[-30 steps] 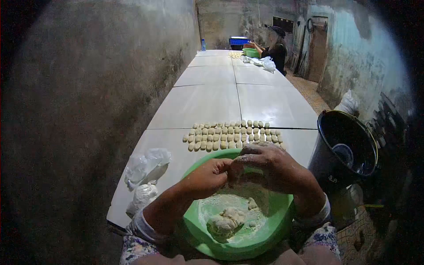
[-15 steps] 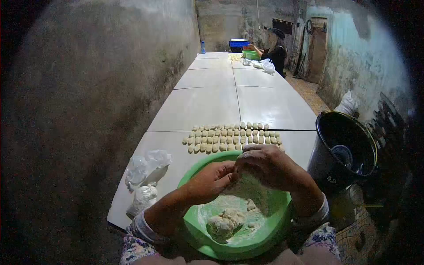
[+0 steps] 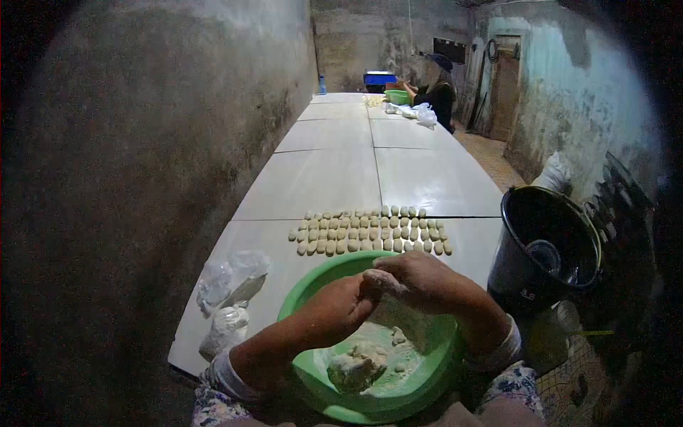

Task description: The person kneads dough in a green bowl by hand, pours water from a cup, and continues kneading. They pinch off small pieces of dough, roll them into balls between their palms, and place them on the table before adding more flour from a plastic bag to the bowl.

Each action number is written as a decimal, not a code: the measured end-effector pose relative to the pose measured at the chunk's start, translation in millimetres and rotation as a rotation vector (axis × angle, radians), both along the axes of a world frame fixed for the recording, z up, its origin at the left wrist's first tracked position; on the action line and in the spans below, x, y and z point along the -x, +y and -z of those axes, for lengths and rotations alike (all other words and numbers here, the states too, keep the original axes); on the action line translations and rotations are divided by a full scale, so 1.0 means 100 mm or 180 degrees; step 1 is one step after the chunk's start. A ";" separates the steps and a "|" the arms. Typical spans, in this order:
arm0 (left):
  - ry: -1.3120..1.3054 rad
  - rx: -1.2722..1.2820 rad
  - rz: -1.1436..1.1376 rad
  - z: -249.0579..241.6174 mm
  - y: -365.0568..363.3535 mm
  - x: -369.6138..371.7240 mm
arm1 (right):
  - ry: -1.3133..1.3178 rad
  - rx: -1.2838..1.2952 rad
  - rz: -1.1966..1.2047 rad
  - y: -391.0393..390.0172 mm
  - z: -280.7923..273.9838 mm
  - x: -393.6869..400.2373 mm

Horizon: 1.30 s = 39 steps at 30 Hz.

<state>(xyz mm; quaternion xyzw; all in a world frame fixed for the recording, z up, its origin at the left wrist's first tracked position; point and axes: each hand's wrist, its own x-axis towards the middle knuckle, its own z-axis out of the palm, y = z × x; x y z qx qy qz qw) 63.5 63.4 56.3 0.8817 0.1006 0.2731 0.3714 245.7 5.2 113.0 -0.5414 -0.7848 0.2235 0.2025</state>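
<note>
Above a green basin (image 3: 299,290), my left hand (image 3: 347,304) and my right hand (image 3: 418,279) are pressed together, the right cupped over the left's fingertips. Both are closed, and whatever lies between the palms is hidden. Flour whitens the fingers where they meet. Inside the basin rest a rough lump of dough (image 3: 357,366), some small crumbs of dough (image 3: 398,336) and loose flour. Just beyond the rim, several small dough pieces (image 3: 363,233) lie in rows on the white table (image 3: 313,178).
Clear plastic bags (image 3: 231,277), one with white powder (image 3: 226,329), sit left of the basin. At right stands a black bucket (image 3: 523,256). Across the table's far end, a person (image 3: 441,96) works beside another green basin (image 3: 397,95) and a blue crate (image 3: 380,80).
My hands have come closer together, the right palm now folded over the left's fingers. The camera view has tilted up slightly, so the scene sits lower.
</note>
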 end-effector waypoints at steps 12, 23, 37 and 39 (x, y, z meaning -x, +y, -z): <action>0.0771 0.2132 0.0849 -0.05 0.14 0.05 | -0.0042 -0.0401 -0.0489 0.00 0.10 -0.13; 0.0716 0.2256 0.0623 -0.08 0.06 0.07 | -0.0295 -0.0448 -0.0685 -0.12 -0.04 -0.08; 0.0641 0.1970 0.1137 -0.05 0.08 0.06 | -0.0126 -0.0124 -0.0781 -0.16 -0.11 -0.11; 0.0624 0.2061 0.1087 -0.02 0.09 0.07 | -0.0145 -0.0169 -0.0868 -0.15 -0.10 -0.14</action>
